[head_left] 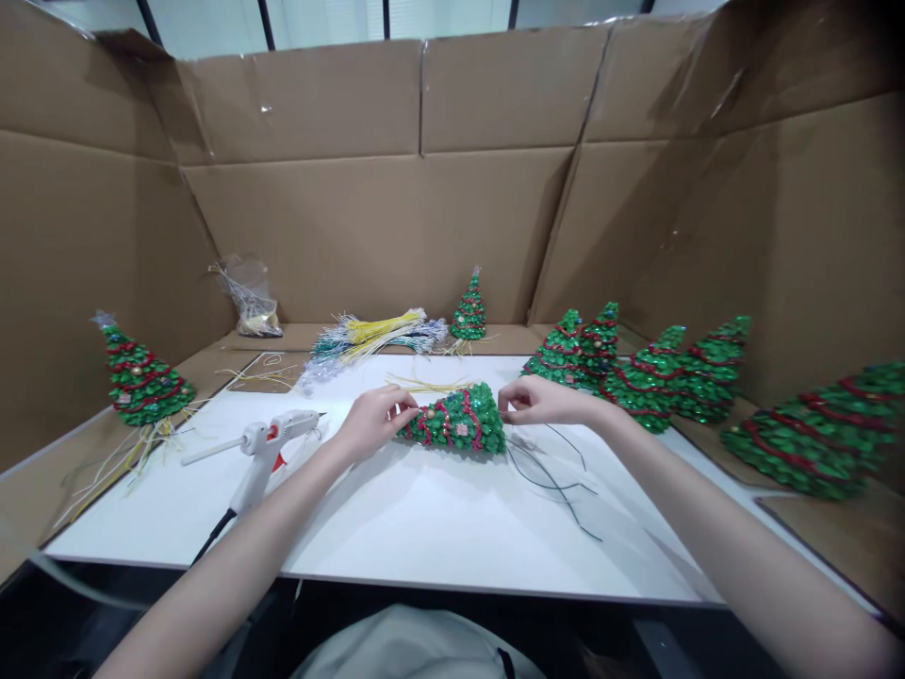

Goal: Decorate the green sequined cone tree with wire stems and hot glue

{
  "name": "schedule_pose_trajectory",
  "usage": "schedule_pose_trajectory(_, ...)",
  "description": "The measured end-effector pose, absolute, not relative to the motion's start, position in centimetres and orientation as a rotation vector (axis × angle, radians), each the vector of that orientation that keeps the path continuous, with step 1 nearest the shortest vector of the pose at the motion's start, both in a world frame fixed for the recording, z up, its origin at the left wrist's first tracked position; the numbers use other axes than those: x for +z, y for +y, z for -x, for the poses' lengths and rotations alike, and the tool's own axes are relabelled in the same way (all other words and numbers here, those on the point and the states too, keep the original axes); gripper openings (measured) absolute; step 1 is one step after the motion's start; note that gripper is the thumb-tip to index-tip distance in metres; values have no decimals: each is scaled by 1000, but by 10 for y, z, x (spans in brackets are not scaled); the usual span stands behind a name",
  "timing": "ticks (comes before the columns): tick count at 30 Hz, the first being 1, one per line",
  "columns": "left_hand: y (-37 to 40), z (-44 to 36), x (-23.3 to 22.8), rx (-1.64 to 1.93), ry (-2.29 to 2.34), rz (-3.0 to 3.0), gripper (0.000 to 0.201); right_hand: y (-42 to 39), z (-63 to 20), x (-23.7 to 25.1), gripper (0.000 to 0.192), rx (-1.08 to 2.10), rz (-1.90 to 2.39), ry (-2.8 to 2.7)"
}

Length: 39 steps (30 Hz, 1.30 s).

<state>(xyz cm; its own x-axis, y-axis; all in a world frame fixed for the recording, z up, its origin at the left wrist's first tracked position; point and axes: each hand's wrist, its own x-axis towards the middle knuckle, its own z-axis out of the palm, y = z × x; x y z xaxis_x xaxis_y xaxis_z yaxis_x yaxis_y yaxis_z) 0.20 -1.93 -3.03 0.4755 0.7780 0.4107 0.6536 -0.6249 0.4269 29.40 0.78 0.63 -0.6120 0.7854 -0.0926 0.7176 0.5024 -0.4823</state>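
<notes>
bright even overhead light, soft shadows, wide-angle edge distortion, corners dim.

green tinsel tree (458, 422), on side, mid-table

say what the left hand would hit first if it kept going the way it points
The left hand points right, and its fingers already touch the tip of the lying green tree, so that tree comes first.

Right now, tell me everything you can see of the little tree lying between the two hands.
The small tree lies on its side on the white table, its narrow tip toward the left hand, which grips it, and its wide base toward the right hand. It looks covered in shiny green pieces, wound with red garland. Thin dark wires trail from its base.
</notes>
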Motion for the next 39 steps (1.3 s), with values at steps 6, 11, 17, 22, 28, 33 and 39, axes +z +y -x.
schedule_pose_trajectory(6,-21,-1,-32,886,1239,-2510,17,13,-307,20,21,481,1422,-2720)
schedule_pose_trajectory(11,-22,-1,-34,896,1236,-2507,16,11,-324,15,25,473,1456,-2645)
schedule_pose_trajectory(17,-21,-2,-34,907,1232,-2499,16,6,-330,2,33,680,1381,-2490)
schedule_pose_trajectory(22,-21,-2,-34,898,1234,-2498,16,1,-326,-8,42,885,1251,-2260)
schedule_pose_trajectory(28,-21,-2,-34,900,1248,-2504,18,-1,-322,-18,66,1160,1183,-2144)
schedule_pose_trajectory(33,-23,-2,-33,892,1241,-2502,18,-3,-320,-18,54,1149,1042,-2271)
schedule_pose_trajectory(39,-23,-3,-33,902,1250,-2494,17,-3,-306,-24,46,1009,1161,-2274)
